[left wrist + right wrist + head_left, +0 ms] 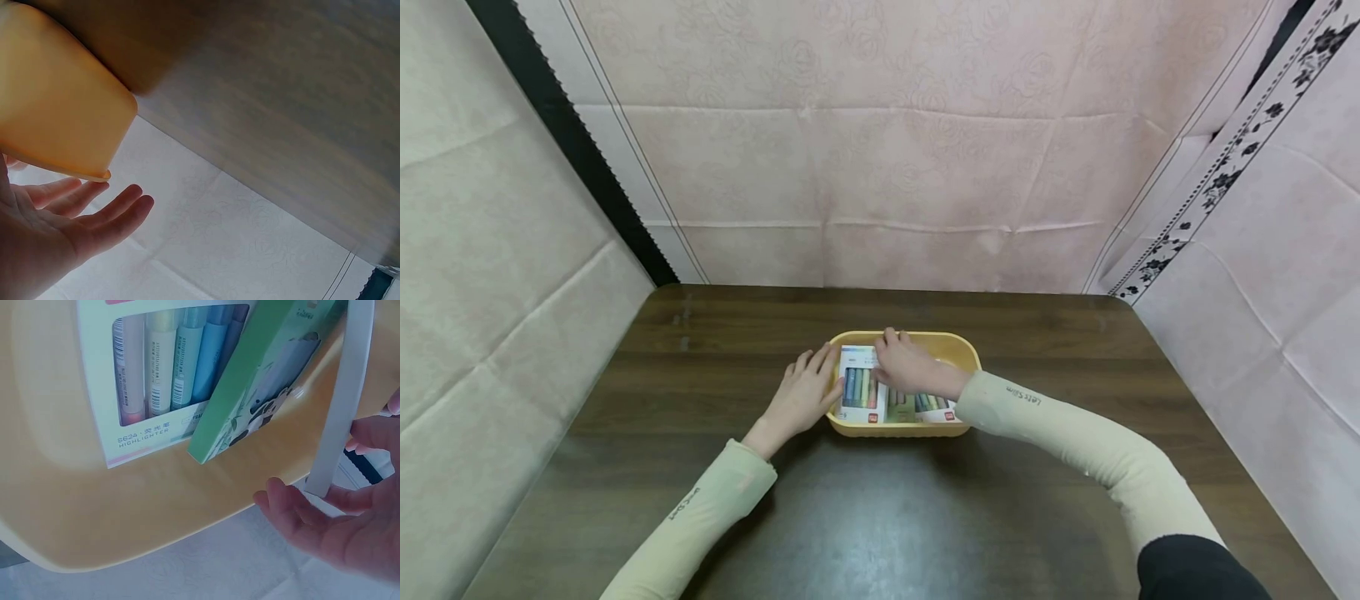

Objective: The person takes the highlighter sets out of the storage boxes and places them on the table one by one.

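A yellow plastic basket holds several flat boxes. My right hand pinches the white highlighter box at the basket's left side by its edge. In the right wrist view that box shows as a narrow white side between the thumb and fingers of my right hand. A green panda-print box leans beside another white highlighter box, both inside the basket. At the left rim is my left hand, fingers extended; the left wrist view shows its fingers loosely spread by the rim.
The basket stands on a brown wooden table, near its far edge. Pale patterned cloth hangs behind the table, with more cloth on both sides.
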A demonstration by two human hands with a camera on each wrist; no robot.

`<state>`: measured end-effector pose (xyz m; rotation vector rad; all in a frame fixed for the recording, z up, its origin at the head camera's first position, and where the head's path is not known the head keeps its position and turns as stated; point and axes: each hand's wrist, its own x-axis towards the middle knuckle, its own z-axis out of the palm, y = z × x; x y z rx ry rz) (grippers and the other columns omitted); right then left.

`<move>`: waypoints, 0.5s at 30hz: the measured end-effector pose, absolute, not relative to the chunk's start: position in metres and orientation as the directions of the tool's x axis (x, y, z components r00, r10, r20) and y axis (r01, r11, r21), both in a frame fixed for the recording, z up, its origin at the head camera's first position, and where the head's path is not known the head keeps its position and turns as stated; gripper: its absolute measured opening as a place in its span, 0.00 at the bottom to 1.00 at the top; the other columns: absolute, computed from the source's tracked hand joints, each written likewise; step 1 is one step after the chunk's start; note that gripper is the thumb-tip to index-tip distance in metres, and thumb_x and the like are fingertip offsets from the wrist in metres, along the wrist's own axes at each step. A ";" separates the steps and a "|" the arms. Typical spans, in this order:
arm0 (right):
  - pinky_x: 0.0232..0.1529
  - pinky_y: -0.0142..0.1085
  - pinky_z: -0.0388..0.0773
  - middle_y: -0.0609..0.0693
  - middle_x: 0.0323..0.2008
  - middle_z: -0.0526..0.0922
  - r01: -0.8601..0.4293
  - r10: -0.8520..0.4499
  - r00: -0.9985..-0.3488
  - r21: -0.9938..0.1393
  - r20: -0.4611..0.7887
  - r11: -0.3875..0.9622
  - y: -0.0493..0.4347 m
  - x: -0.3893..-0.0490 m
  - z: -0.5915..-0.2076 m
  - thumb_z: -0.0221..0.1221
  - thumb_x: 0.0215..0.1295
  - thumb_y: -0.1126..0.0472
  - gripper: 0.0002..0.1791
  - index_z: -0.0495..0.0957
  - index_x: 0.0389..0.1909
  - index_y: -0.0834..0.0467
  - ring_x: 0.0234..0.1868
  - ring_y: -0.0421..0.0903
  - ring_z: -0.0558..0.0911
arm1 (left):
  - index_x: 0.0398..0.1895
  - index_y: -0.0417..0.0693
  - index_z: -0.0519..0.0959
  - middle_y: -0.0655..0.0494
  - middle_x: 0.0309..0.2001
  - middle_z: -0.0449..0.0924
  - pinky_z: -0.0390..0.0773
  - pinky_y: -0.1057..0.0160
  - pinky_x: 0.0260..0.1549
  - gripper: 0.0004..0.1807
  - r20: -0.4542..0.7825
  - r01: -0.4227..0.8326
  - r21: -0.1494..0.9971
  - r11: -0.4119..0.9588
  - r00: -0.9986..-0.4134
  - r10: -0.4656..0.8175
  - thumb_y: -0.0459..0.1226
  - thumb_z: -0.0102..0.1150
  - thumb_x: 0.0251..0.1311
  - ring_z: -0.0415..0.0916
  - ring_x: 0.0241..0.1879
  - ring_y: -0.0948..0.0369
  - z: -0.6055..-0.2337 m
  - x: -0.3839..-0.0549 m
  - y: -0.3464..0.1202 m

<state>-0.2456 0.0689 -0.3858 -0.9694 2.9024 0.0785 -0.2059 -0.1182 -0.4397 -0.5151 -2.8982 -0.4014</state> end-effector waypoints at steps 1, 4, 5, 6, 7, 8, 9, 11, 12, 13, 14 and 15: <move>0.46 0.44 0.75 0.62 0.48 0.70 -0.598 -0.594 -0.799 0.018 -0.095 0.801 0.069 -0.246 -0.386 0.50 0.62 0.51 0.25 0.67 0.51 0.66 0.48 0.57 0.73 | 0.67 0.45 0.55 0.45 0.65 0.58 0.64 0.42 0.52 0.31 0.213 0.358 0.231 0.905 -0.926 0.312 0.49 0.40 0.63 0.60 0.60 0.42 -0.440 -0.206 -0.118; 0.48 0.45 0.73 0.62 0.49 0.73 -0.594 -0.591 -0.801 0.006 -0.092 0.804 0.070 -0.246 -0.388 0.50 0.63 0.51 0.24 0.66 0.52 0.65 0.48 0.56 0.74 | 0.67 0.45 0.55 0.45 0.65 0.58 0.64 0.42 0.52 0.31 0.211 0.357 0.232 0.905 -0.927 0.312 0.49 0.39 0.63 0.60 0.60 0.42 -0.440 -0.206 -0.118; 0.48 0.44 0.73 0.61 0.48 0.73 -0.596 -0.593 -0.800 0.006 -0.090 0.803 0.070 -0.247 -0.388 0.50 0.63 0.51 0.24 0.65 0.52 0.65 0.48 0.55 0.74 | 0.67 0.45 0.54 0.45 0.65 0.58 0.64 0.42 0.52 0.31 0.210 0.357 0.233 0.905 -0.927 0.312 0.49 0.39 0.63 0.59 0.60 0.42 -0.440 -0.206 -0.118; 0.48 0.44 0.73 0.61 0.48 0.73 -0.597 -0.595 -0.799 -0.001 -0.083 0.802 0.070 -0.247 -0.389 0.50 0.63 0.51 0.23 0.65 0.51 0.65 0.47 0.55 0.75 | 0.67 0.45 0.54 0.45 0.65 0.58 0.64 0.41 0.52 0.31 0.209 0.357 0.234 0.904 -0.927 0.312 0.49 0.39 0.63 0.59 0.60 0.42 -0.440 -0.206 -0.118; 0.46 0.44 0.74 0.61 0.47 0.73 -0.598 -0.597 -0.799 -0.008 -0.074 0.801 0.071 -0.247 -0.389 0.50 0.63 0.51 0.23 0.65 0.51 0.64 0.46 0.55 0.75 | 0.67 0.45 0.54 0.45 0.65 0.58 0.63 0.41 0.52 0.31 0.209 0.357 0.236 0.904 -0.927 0.312 0.49 0.39 0.64 0.59 0.60 0.42 -0.440 -0.205 -0.119; 0.44 0.43 0.75 0.62 0.47 0.73 -0.600 -0.599 -0.798 -0.013 -0.066 0.800 0.071 -0.247 -0.389 0.50 0.63 0.51 0.23 0.65 0.51 0.64 0.45 0.55 0.75 | 0.67 0.45 0.54 0.44 0.65 0.58 0.63 0.41 0.52 0.31 0.208 0.358 0.238 0.903 -0.927 0.312 0.49 0.39 0.64 0.59 0.60 0.41 -0.439 -0.205 -0.119; 0.44 0.43 0.76 0.62 0.47 0.73 -0.601 -0.601 -0.797 -0.020 -0.059 0.799 0.071 -0.247 -0.389 0.50 0.63 0.51 0.23 0.64 0.51 0.64 0.44 0.55 0.76 | 0.67 0.45 0.54 0.44 0.65 0.58 0.63 0.41 0.52 0.31 0.207 0.357 0.241 0.903 -0.927 0.312 0.49 0.39 0.64 0.59 0.60 0.41 -0.439 -0.205 -0.119; 0.43 0.44 0.76 0.63 0.47 0.73 -0.605 -0.606 -0.794 -0.030 -0.050 0.795 0.072 -0.247 -0.388 0.50 0.63 0.51 0.24 0.64 0.52 0.65 0.44 0.55 0.76 | 0.67 0.45 0.54 0.45 0.66 0.58 0.63 0.41 0.52 0.31 0.202 0.355 0.246 0.902 -0.929 0.310 0.49 0.38 0.64 0.59 0.60 0.42 -0.439 -0.205 -0.119; 0.42 0.44 0.76 0.63 0.46 0.72 -0.607 -0.609 -0.792 -0.036 -0.045 0.794 0.072 -0.246 -0.387 0.50 0.63 0.51 0.24 0.63 0.52 0.65 0.44 0.56 0.76 | 0.67 0.45 0.54 0.45 0.66 0.57 0.63 0.41 0.53 0.31 0.198 0.353 0.249 0.902 -0.930 0.309 0.49 0.38 0.64 0.59 0.60 0.42 -0.439 -0.205 -0.119; 0.43 0.44 0.76 0.63 0.46 0.72 -0.609 -0.610 -0.791 -0.038 -0.044 0.792 0.072 -0.246 -0.386 0.50 0.63 0.51 0.25 0.63 0.52 0.65 0.44 0.56 0.76 | 0.67 0.45 0.54 0.45 0.66 0.57 0.63 0.41 0.53 0.31 0.195 0.351 0.252 0.902 -0.931 0.308 0.50 0.38 0.64 0.58 0.60 0.42 -0.439 -0.205 -0.118; 0.44 0.44 0.76 0.63 0.46 0.72 -0.609 -0.610 -0.791 -0.040 -0.044 0.792 0.072 -0.246 -0.386 0.50 0.63 0.51 0.25 0.63 0.53 0.65 0.44 0.56 0.76 | 0.67 0.45 0.53 0.45 0.66 0.57 0.62 0.41 0.53 0.31 0.191 0.350 0.256 0.901 -0.932 0.307 0.50 0.38 0.64 0.58 0.60 0.42 -0.439 -0.205 -0.118; 0.43 0.44 0.76 0.63 0.46 0.72 -0.610 -0.611 -0.790 -0.040 -0.039 0.791 0.072 -0.245 -0.385 0.50 0.63 0.51 0.25 0.63 0.53 0.65 0.44 0.56 0.76 | 0.67 0.45 0.53 0.45 0.66 0.57 0.62 0.41 0.53 0.31 0.188 0.348 0.258 0.901 -0.933 0.307 0.50 0.37 0.64 0.58 0.61 0.42 -0.439 -0.205 -0.118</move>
